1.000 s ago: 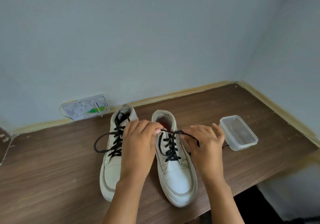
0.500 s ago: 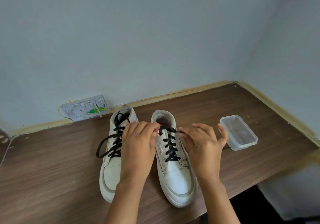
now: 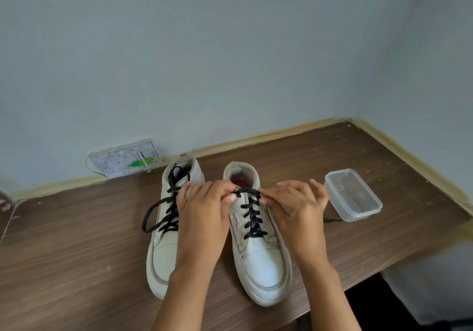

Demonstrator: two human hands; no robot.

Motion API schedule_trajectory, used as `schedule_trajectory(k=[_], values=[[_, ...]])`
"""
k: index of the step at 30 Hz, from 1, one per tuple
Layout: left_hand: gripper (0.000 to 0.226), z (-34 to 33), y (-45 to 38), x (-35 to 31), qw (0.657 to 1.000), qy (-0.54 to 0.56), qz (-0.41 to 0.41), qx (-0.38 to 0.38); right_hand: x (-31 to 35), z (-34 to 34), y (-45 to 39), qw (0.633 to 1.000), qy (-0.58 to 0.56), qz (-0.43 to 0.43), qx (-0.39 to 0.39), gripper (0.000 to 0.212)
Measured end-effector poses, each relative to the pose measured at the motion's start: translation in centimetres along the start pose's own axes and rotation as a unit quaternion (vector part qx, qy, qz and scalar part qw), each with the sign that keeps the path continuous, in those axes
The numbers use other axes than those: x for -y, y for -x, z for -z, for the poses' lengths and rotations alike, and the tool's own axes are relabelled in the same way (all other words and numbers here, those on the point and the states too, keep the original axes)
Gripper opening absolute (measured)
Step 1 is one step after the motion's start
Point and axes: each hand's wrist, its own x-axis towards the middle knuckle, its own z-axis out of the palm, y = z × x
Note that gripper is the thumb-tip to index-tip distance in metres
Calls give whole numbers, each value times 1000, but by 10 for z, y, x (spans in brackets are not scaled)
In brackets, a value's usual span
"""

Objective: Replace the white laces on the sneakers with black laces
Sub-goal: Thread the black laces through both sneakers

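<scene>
Now both hands' grip (image 3: 204,200) (image 3: 291,200) pinching black lace (image 3: 252,213), taut between, atop right sneaker (image 3: 263,261).

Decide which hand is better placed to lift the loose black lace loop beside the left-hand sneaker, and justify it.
Probably the left hand: it hangs over the left sneaker, nearer the loop; the right hand is farther away.

Soft, even daylight fills the scene, moderately bright, with no glare and only faint, diffuse shadows under the sneakers (image 3: 258,254) and each hand on the bench (image 3: 76,266). The wide-angle lens bends the bench's back edge and the wall (image 3: 230,49) corner into curves, most strongly toward the frame's borders. Focus is fairly sharp at the centre, slightly soft and smeared with compression on the wall and at the edges.
</scene>
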Motion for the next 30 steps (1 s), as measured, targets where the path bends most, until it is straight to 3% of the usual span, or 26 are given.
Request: schedule_trajectory(k=[5, 9, 14, 25, 28, 30], values=[[17, 0, -1, -6, 1000, 7, 18, -14, 5, -5, 3, 999, -6, -35, 35, 27], [19, -1, -1, -7, 999, 9, 25, -18, 7, -3, 0, 999, -2, -38, 31, 4], [23, -1, -3, 3, 999, -7, 28, -27, -1, 3, 0, 995, 61, -75, 39, 26], [24, -5, -5, 10, 998, -16, 51, -25, -3, -2, 5, 988, 73, -120, 69, 40], [21, -3, -5, 10, 999, -30, 39, -12, 1, 3, 2, 983, 45, -135, 114, 35], [18, 3, -8, 11, 998, -42, 44, 35, 2, 12, -3, 973, 15, -155, 168, 26]])
